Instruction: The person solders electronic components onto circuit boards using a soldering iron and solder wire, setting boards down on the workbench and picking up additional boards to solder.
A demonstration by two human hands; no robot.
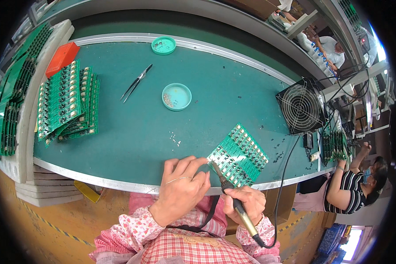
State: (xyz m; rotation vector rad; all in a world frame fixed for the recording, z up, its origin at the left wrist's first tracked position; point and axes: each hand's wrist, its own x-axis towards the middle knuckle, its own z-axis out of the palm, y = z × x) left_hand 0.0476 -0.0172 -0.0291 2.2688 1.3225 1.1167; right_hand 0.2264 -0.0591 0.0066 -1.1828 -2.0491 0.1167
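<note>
My right hand is closed around a soldering iron, whose tip points at the left corner of a green circuit board. The board lies tilted on the green mat at the front edge, with rows of small white and black parts on it. Beside that same corner is my left hand, its fingers curled and the thumb and fingertips close together near the board's edge. Whatever they pinch, if anything, is too small to make out. Some tiny white pieces lie scattered on the mat behind my left hand.
A teal dish holds small parts; another green dish stands farther back. Tweezers lie left of them. Stacked circuit boards and an orange box are at left. A black fan stands right, near the iron's cord. Another person sits beyond.
</note>
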